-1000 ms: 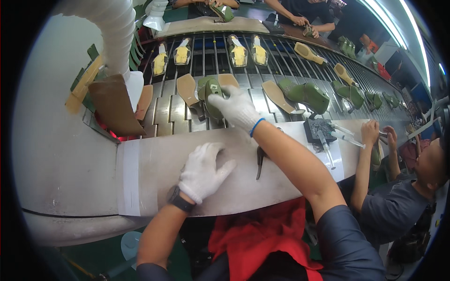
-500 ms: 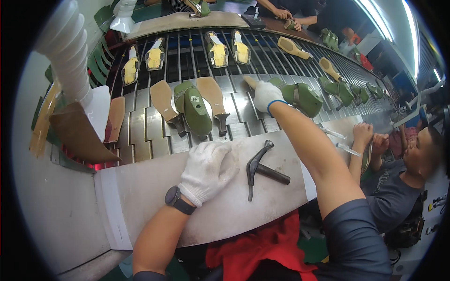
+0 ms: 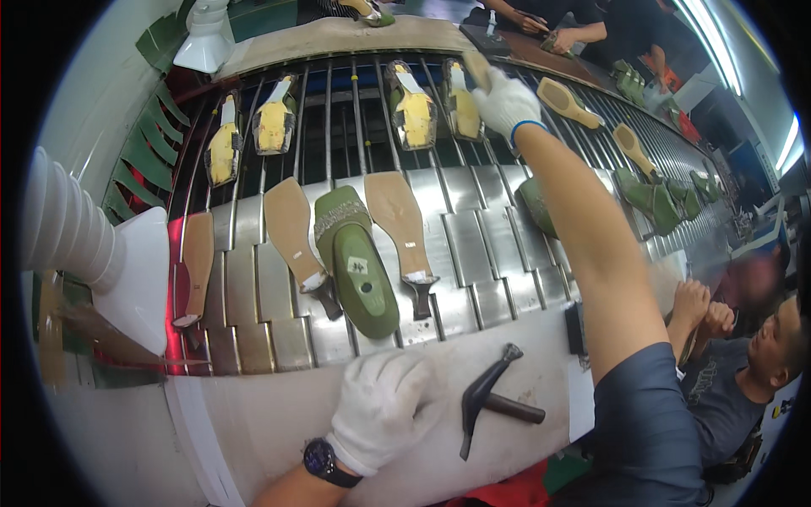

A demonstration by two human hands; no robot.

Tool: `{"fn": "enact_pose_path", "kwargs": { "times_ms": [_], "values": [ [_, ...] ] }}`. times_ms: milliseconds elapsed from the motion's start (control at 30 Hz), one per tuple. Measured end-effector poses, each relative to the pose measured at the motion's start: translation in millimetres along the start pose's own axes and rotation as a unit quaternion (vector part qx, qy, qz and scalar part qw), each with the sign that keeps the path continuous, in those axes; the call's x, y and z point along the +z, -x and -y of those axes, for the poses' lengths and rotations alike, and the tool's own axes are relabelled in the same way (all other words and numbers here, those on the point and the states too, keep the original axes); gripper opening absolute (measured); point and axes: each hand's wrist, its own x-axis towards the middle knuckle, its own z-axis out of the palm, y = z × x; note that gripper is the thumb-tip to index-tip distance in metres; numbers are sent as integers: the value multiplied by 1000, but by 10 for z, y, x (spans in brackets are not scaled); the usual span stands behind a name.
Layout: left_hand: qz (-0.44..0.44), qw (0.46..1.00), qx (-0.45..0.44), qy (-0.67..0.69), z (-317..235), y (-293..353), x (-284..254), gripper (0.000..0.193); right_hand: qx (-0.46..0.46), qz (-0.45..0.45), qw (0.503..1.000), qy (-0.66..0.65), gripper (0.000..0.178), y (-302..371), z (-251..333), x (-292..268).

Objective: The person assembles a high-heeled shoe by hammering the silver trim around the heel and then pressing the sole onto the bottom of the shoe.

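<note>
White ribbed plastic hose (image 3: 72,224) at left, white flared hood (image 3: 137,279) at its end. Second white funnel-shaped nozzle (image 3: 205,40) upper left, fan of curved green strips (image 3: 145,165) below. Black-headed hammer with dark round handle (image 3: 481,394) lying flat. Co-worker in dark grey T-shirt (image 3: 718,384) at right. Long white ceiling light (image 3: 716,49), upper right.

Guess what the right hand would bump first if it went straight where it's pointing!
Probably the pale bench across the conveyor, with the tan sole in the right hand touching first. Height is hard to judge, so it might pass over the top.
</note>
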Motion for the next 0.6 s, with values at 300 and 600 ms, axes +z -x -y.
{"fn": "enact_pose_path", "kwargs": {
  "times_ms": [300,600],
  "values": [
    [-8,999,-12,28,34,45,-49,52,83,92,992,13,100,39,401,336],
    [-36,999,19,4,55,227,59,61,53,112,991,-58,91,1424,318,-1493]
  ]
}}
